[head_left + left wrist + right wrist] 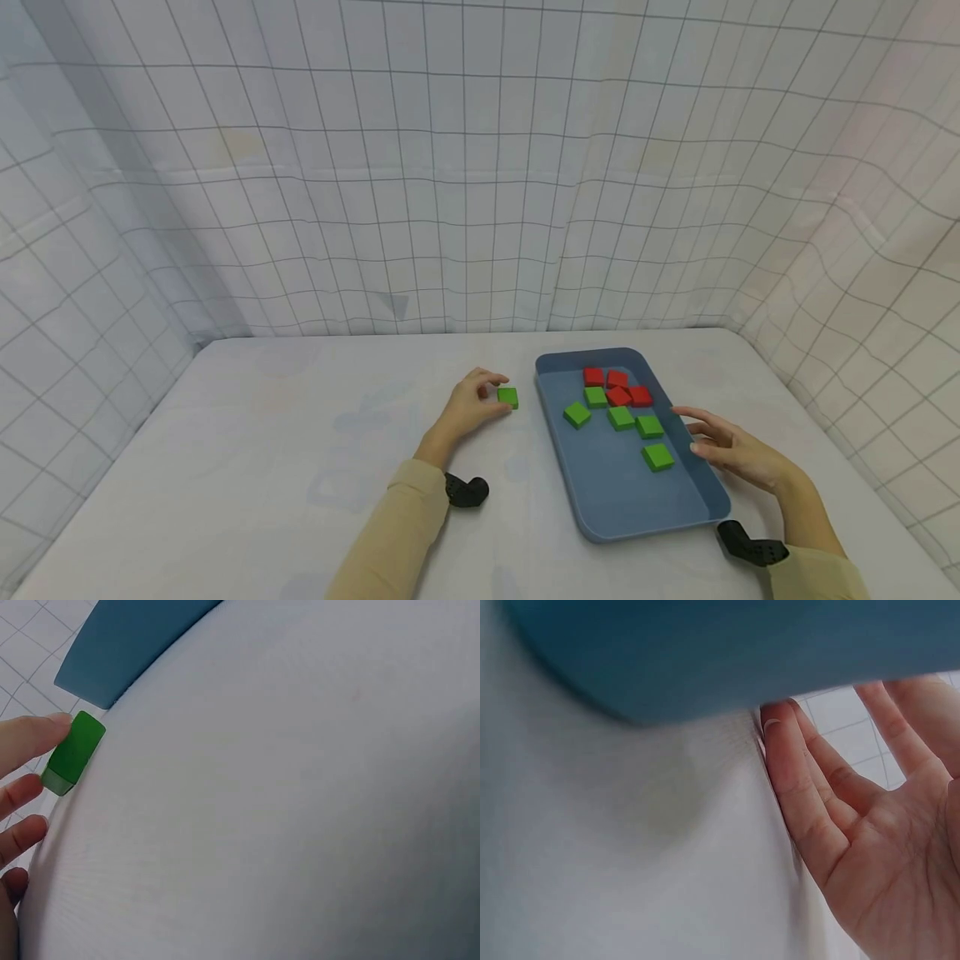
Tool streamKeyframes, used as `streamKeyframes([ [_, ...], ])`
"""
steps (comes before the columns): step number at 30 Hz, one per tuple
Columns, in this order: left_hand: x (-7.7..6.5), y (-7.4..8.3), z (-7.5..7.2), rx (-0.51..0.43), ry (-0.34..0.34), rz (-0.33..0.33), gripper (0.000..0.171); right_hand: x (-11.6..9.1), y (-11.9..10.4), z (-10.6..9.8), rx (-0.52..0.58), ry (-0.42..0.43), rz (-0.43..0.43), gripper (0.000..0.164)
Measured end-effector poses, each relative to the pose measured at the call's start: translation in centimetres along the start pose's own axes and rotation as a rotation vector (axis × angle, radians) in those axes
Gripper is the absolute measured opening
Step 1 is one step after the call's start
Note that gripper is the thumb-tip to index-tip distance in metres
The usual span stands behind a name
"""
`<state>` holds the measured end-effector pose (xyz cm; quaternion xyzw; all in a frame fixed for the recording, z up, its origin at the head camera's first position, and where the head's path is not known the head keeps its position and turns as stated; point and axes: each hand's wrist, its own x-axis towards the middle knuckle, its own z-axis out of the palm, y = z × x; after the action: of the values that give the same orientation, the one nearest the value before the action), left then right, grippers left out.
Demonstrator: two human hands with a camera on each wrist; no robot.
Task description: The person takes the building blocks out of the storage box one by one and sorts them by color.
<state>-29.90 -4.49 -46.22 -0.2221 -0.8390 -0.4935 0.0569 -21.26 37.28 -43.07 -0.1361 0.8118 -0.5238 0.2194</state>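
A small green block (507,397) is between the thumb and forefinger of my left hand (467,408), just left of the tray. In the left wrist view, fingertips meet one side of the green block (73,754), and the other fingers are loosely bent below it. My right hand (738,454) is at the right side of the blue tray (630,508), its fingers extended along the rim. From the right wrist view, the fingers of the right hand (870,832) reach up to the tray's underside edge (705,667); the fingertips are partly hidden there.
Inside the tray, several red blocks (618,396) lie at the far end, with several green blocks (621,417) nearer the middle. The tray stands on a white table (247,467). A white grid-patterned curtain (465,192) hangs behind and at both sides.
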Motion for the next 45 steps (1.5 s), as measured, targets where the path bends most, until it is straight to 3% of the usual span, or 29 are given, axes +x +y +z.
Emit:
streamKeyframes([
  [7, 0.0, 1.0, 0.6, -0.072, 0.055, 0.081, 0.038, 0.0, 0.2, -0.1, 0.005, -0.013, -0.001, 0.06],
  [13, 0.2, 2.6, 1.8, -0.102, 0.032, 0.156, 0.04, 0.0, 0.0, 0.0, 0.013, -0.025, 0.007, 0.06],
  [19, 0.5, 4.0, 3.5, -0.073, -0.006, 0.224, 0.047, 0.1, -0.1, 0.0, 0.019, -0.028, 0.005, 0.061],
  [26, 0.6, 5.3, 5.3, 0.049, -0.011, 0.295, 0.045, 0.0, 0.0, -0.1, 0.028, -0.028, 0.011, 0.061],
  [32, 0.8, 6.4, 6.1, 0.159, -0.082, 0.274, 0.045, 0.0, 0.1, -0.1, 0.031, -0.024, 0.017, 0.062],
  [39, 1.6, 7.1, 6.2, 0.356, -0.192, 0.242, 0.046, 0.1, 0.2, -0.1, 0.027, -0.024, 0.009, 0.061],
  [45, 2.5, 7.2, 5.8, 0.348, -0.284, 0.168, 0.045, 0.1, 0.2, -0.2, 0.034, -0.028, 0.002, 0.061],
])
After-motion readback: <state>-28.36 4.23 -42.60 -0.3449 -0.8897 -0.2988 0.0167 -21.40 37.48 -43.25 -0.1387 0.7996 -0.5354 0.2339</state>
